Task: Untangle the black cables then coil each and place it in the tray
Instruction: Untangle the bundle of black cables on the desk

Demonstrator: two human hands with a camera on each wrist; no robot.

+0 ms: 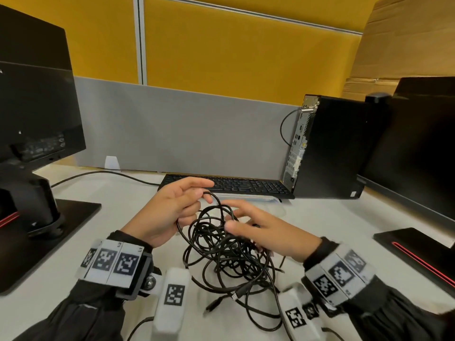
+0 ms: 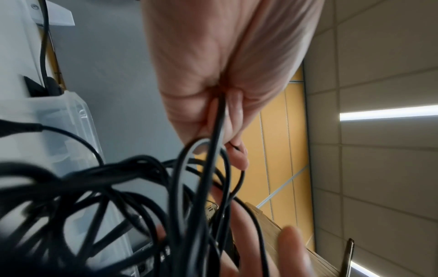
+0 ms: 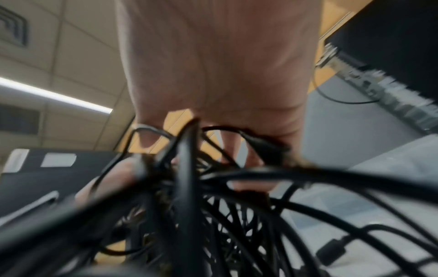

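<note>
A tangle of black cables (image 1: 226, 254) hangs between my hands and spills onto the white desk, with a plug end (image 1: 214, 303) lying near the front. My left hand (image 1: 204, 193) is raised at the tangle's upper left, and in the left wrist view its fingers (image 2: 234, 112) pinch one strand of a loop. From the right, my right hand (image 1: 230, 219) reaches into the top of the tangle. Its fingers (image 3: 234, 150) are curled through several strands beside a connector (image 3: 265, 144). The clear plastic tray (image 1: 270, 200) sits just behind the hands, partly hidden by them.
A black keyboard (image 1: 226, 185) lies behind the tray, with a desktop tower (image 1: 327, 148) to its right. Monitors stand at the left (image 1: 37, 107) and right (image 1: 418, 156), their flat bases (image 1: 73, 212) (image 1: 418, 249) on the desk. A grey partition closes off the back.
</note>
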